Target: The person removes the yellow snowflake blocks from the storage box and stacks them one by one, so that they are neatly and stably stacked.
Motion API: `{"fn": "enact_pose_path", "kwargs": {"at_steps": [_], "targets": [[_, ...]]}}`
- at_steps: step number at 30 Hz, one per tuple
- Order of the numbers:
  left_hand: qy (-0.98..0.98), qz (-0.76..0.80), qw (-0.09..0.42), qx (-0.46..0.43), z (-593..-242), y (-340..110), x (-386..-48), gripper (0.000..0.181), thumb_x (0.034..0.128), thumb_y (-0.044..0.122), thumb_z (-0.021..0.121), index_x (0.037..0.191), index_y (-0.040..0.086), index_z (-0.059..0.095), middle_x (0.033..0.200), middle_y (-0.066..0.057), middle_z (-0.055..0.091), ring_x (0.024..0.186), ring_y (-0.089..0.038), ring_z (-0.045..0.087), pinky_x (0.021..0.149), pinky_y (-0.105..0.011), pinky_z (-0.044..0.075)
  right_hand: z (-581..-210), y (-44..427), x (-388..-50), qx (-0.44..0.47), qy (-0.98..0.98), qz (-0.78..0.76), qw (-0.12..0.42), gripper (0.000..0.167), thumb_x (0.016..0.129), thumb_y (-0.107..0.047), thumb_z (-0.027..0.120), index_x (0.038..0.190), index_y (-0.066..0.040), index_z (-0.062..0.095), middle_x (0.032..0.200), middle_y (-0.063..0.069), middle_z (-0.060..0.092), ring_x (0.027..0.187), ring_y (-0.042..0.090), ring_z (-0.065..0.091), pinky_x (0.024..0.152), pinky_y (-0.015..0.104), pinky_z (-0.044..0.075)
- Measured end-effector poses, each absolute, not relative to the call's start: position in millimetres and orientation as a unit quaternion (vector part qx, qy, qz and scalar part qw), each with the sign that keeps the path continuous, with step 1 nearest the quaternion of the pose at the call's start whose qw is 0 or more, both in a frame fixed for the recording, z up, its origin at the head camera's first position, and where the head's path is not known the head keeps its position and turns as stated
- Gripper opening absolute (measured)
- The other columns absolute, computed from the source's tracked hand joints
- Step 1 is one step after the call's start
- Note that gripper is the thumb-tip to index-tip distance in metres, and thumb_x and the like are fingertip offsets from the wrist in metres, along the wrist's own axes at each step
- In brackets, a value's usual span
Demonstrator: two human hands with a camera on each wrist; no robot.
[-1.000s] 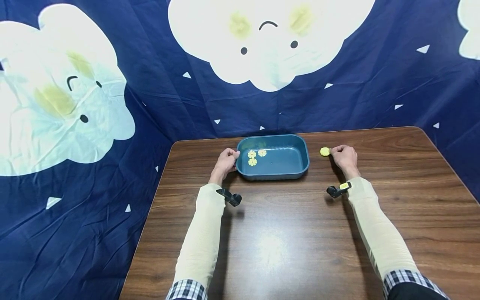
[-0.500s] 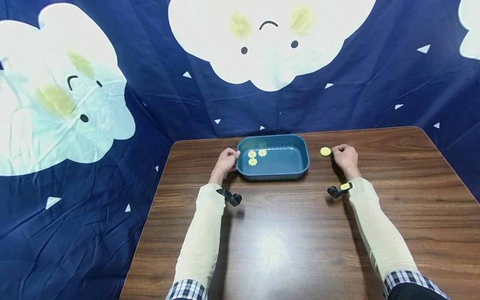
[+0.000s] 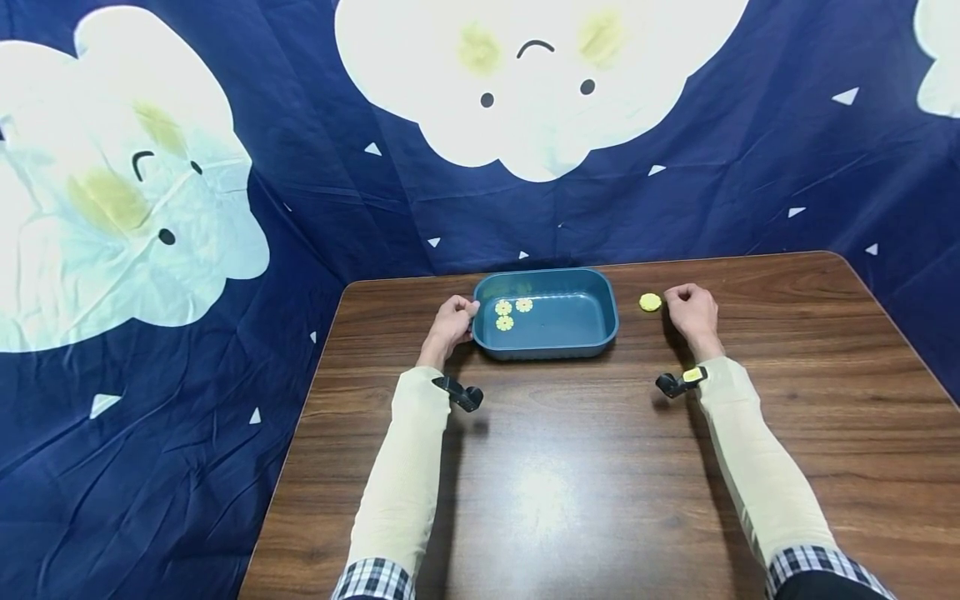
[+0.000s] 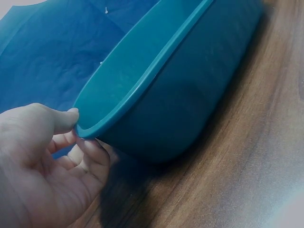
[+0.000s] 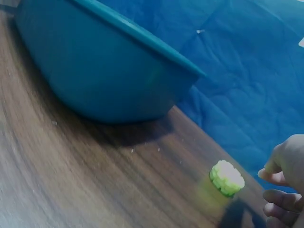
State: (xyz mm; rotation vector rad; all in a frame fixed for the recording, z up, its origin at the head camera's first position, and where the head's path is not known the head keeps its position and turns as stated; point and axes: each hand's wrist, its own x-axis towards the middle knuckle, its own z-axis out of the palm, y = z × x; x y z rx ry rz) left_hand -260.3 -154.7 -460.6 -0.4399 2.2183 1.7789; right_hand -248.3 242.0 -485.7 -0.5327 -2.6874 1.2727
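Note:
A dark teal rectangular plastic basin (image 3: 547,346) stands near the table's far edge. My left hand (image 3: 453,323) pinches its left rim, thumb over the lip and fingers below, as the left wrist view (image 4: 52,156) shows. Three yellow flower-shaped pieces (image 3: 504,322) lie inside at the left. Right of the basin, a small yellow scalloped round piece (image 3: 650,302) lies on the wood; the right wrist view shows its thick, notched side (image 5: 227,178). My right hand (image 3: 693,312) is just right of that piece, apart from it, fingers loosely curled and holding nothing.
The brown wood-grain table (image 3: 570,467) ends just behind the basin. A dark blue cloth (image 3: 300,200) with white clouds hangs behind and at the left. Small black cameras sit on both wrists, the left (image 3: 467,399) and the right (image 3: 667,385).
My right hand has let go of the yellow round piece and drawn slightly to the right, leaving a gap. The left hand and the basin have stayed in place.

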Motion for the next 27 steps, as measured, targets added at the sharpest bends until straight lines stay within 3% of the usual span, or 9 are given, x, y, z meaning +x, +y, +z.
{"fn": "enact_pose_path", "kwargs": {"at_steps": [16,27], "targets": [[0.769,0.606,0.134,-0.149,-462.8,-156.3,-261.5,0.018,0.0992,0.027,0.052,0.091,0.012,0.047,0.086,-0.003,0.044,0.07,-0.013,0.045,0.061,-0.025,0.045,-462.1,215.8,-251.2,-0.12,-0.88,0.439,0.139,0.027,0.09,-0.018,0.049,0.104,0.0,0.064,0.101,0.019,0.06,0.098,0.035,0.054,0.09,0.042,0.039],[0.77,0.606,0.134,-0.148,-463.2,-156.0,-261.5,0.018,0.0993,0.027,0.052,0.09,0.013,0.047,0.085,-0.002,0.044,0.069,-0.013,0.045,0.059,-0.024,0.044,-455.7,192.4,-254.4,-0.074,-0.881,0.442,0.149,0.024,0.089,-0.017,0.054,0.103,0.0,0.064,0.102,0.018,0.057,0.099,0.031,0.053,0.088,0.04,0.039]]}}
